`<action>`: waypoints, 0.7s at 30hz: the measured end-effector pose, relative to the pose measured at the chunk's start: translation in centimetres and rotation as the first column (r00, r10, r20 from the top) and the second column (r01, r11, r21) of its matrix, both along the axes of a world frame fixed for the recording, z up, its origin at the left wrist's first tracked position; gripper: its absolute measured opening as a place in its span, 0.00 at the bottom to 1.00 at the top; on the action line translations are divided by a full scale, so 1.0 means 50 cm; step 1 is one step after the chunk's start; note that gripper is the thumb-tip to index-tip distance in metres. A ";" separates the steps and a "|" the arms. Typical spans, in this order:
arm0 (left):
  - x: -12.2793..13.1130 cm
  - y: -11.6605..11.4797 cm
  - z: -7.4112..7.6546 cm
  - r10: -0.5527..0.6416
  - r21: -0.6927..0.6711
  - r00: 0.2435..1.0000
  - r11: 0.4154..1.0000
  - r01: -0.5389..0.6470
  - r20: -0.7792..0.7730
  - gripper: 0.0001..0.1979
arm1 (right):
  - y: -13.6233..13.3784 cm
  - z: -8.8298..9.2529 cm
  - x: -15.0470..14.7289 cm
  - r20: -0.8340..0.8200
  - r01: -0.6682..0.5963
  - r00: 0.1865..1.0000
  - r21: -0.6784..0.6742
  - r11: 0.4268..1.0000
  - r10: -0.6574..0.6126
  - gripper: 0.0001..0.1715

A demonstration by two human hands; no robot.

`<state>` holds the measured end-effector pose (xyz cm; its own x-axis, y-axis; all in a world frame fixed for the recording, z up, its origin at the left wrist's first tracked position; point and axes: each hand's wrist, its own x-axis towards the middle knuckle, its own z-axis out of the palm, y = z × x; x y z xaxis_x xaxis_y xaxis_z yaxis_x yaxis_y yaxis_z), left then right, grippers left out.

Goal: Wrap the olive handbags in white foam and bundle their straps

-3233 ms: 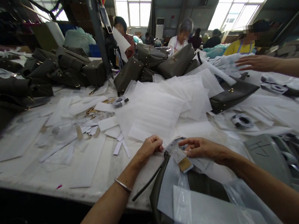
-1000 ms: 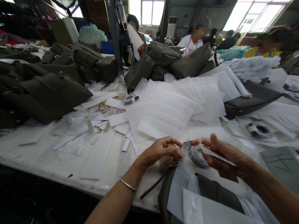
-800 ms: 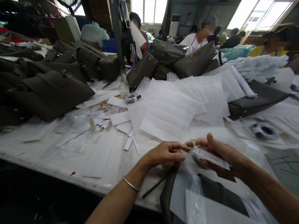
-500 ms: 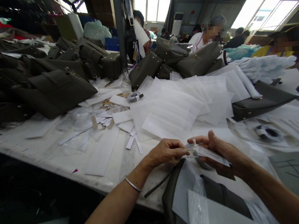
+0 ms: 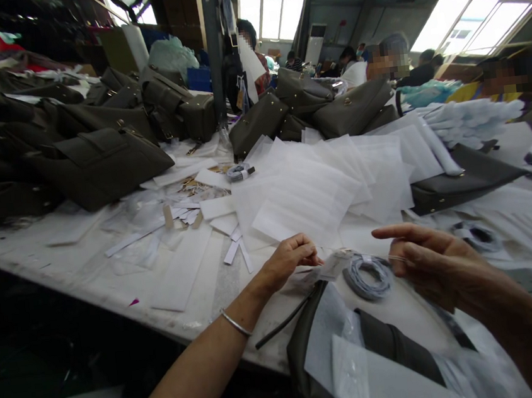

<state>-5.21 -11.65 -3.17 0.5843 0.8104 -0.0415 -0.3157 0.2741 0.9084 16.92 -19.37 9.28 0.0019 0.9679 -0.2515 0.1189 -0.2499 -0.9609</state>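
Note:
My left hand (image 5: 291, 261), with a bangle on the wrist, is closed at the near side of the table, pinching something small beside a pale tag (image 5: 336, 265). My right hand (image 5: 436, 260) points leftward with its index finger stretched out, and a thin pale string (image 5: 376, 254) runs from the tag to its curled fingers. Between the hands lies a coiled grey strap (image 5: 368, 277). Below them a dark olive bag (image 5: 398, 343) is partly covered with white sheets and clear plastic. A thin dark strip (image 5: 286, 321) sticks out from the bag to the left.
White foam sheets (image 5: 305, 188) spread beyond my hands. Dark bags (image 5: 105, 165) are heaped at the left, with more (image 5: 354, 107) at the back. Paper strips (image 5: 235, 248) and another grey coil (image 5: 479, 237) lie on the table (image 5: 92, 268). Several people are in the background.
My right hand has moved right, away from my left hand, and the string now stretches between them. The grey coil between them has come into fuller view. My left hand has shifted slightly.

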 end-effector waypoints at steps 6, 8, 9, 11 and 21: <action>-0.006 -0.004 0.006 -0.045 0.160 0.999 0.986 0.046 -0.009 0.15 | 0.023 -0.056 -0.047 0.168 -0.199 0.964 -0.059 0.978 0.206 0.29; -0.008 -0.005 0.003 -0.095 0.200 0.995 0.975 0.095 -0.010 0.17 | 0.033 -0.079 -0.071 0.168 -0.219 0.960 -0.057 0.974 0.226 0.28; -0.008 -0.005 0.001 -0.113 0.204 0.994 0.972 0.113 -0.011 0.18 | 0.039 -0.087 -0.082 0.154 -0.217 0.963 -0.042 0.975 0.221 0.28; -0.008 -0.005 -0.001 -0.113 0.223 0.993 0.968 0.116 -0.024 0.18 | 0.052 -0.092 -0.097 0.136 -0.224 0.964 -0.032 0.974 0.227 0.27; 0.000 -0.015 0.001 -0.233 0.171 0.971 0.961 0.219 0.062 0.20 | 0.133 -0.092 -0.033 0.339 -0.064 0.941 0.183 0.981 -0.002 0.23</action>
